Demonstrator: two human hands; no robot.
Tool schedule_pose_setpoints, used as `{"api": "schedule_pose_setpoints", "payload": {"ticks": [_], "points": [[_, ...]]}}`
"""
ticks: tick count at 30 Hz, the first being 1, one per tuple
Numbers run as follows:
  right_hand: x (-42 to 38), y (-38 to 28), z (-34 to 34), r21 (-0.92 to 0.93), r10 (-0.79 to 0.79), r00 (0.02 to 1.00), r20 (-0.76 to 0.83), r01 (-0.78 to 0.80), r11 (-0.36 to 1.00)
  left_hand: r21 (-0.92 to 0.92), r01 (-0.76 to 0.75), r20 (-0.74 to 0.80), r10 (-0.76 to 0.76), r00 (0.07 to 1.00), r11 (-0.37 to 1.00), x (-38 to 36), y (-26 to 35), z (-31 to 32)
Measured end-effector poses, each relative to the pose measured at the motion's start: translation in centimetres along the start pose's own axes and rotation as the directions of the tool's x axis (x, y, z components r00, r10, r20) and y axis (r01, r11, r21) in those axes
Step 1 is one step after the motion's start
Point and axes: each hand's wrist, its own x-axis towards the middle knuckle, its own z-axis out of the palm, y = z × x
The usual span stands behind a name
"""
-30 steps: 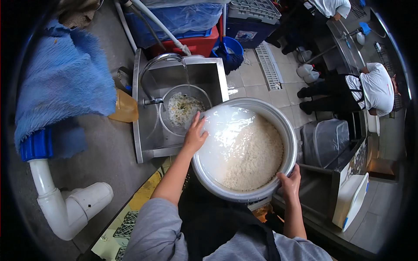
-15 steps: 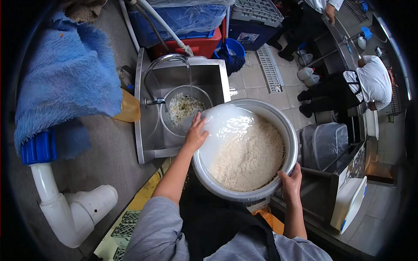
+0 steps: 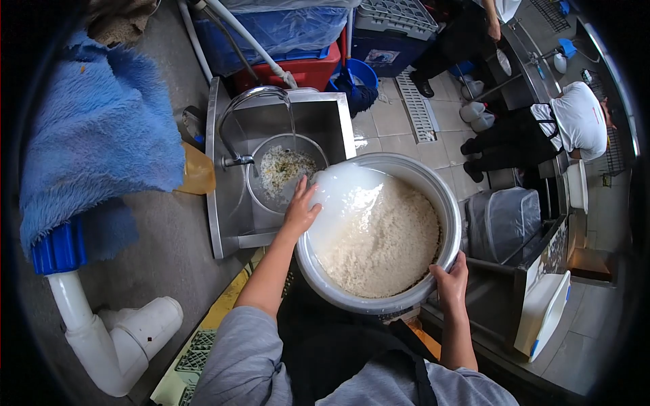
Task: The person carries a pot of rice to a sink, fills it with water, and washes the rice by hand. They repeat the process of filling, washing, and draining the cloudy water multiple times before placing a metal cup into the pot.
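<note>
A large round metal pot [image 3: 449, 223] is tilted toward the sink, with wet rice [image 3: 389, 250] inside and cloudy water at its left side. My right hand [image 3: 450, 276] grips the pot's lower right rim. At the upper left edge, my left hand [image 3: 300, 208] rests with fingers somewhat apart, touching the rim beside the cloudy water. Left of the pot, a strainer bowl [image 3: 254, 183] holding rice grains and yellowish bits sits in the metal sink [image 3: 227, 230]. A curved faucet [image 3: 256, 93] runs a thin stream of water above it.
A blue towel [image 3: 101, 128] and white pipe [image 3: 101, 345] are at the left. Behind the sink stand a red container [image 3: 305, 70] and a blue bucket [image 3: 364, 72]. Two people work at the upper right, one in a white shirt [image 3: 579, 122]. A covered bin [image 3: 504, 223] is right of the pot.
The standing person at the top has shifted, and a utensil now shows below that person's hand. The pot and my hands hold nearly the same pose; the view has shifted slightly.
</note>
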Motion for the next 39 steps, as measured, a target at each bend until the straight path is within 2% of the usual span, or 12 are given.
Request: {"api": "schedule_pose_setpoints", "payload": {"ticks": [10, 23, 27, 30, 33, 36, 39], "points": [[-0.2, -0.8, 0.5, 0.012, -0.022, 1.000, -0.003, 0.022, 1.000, 0.026, -0.019, 0.002, 0.019, 1.000, 0.999, 0.0, 0.4, -0.3], [-0.2, -1.7, 0.9, -0.001, -0.055, 0.998, 0.007, 0.055, 0.998, 0.116, -0.095, 0.075, 0.087, 0.993, 0.989, 0.0, 0.0, -0.3], [0.0, -1.1, 1.0, 0.012, -0.109, 0.994, -0.016, 0.109, 0.994, 0.097, -0.101, 0.067, 0.094, 0.993, 0.990, -0.2, 0.2, -0.4], [-0.4, -2.2, 1.1, -0.041, -0.076, 0.997, -0.015, 0.075, 0.996, 0.092, -0.096, 0.068, 0.090, 0.994, 0.991, -0.4, 0.1, -0.3], [-0.7, -3.0, 1.3, -0.023, -0.095, 0.995, -0.015, 0.094, 0.995, 0.077, -0.103, 0.068, 0.098, 0.993, 0.992, -0.6, 0.1, -0.5], [-0.7, -3.7, 1.6, 0.007, -0.043, 0.999, -0.009, 0.043, 0.999, 0.060, -0.113, 0.078, 0.108, 0.991, 0.992, -0.5, -0.3, -0.4], [-0.3, -3.0, 1.6, -0.029, -0.081, 0.997, -0.019, 0.080, 0.996, 0.040, -0.113, 0.069, 0.110, 0.992, 0.993, -0.7, -0.7, -0.3]]}}
